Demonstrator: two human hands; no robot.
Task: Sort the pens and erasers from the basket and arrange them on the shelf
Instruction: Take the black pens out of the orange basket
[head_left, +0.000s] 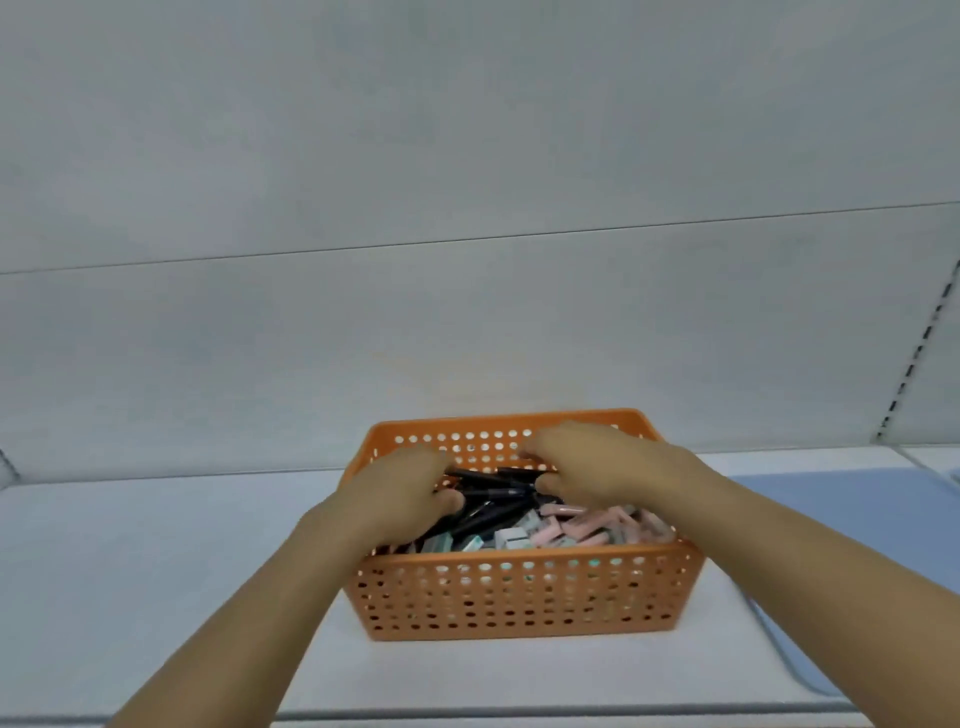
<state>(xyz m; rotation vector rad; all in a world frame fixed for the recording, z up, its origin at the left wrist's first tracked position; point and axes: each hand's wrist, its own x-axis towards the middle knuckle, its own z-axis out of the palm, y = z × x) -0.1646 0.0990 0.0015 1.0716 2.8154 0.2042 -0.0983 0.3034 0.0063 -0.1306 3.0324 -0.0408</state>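
Both hands reach into the orange basket (519, 592) on the shelf (156, 545): the left hand (400, 493) and right hand (587, 462) curl round a bunch of black pens (493, 493); erasers (587, 525) lie alongside. Gathering is underway; next, lifting the bunch clear without snagging.

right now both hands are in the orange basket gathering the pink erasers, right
Not quite: the left hand and right hand are in the orange basket, but they are gathering the black pens. The pink erasers lie untouched, as the head view shows.
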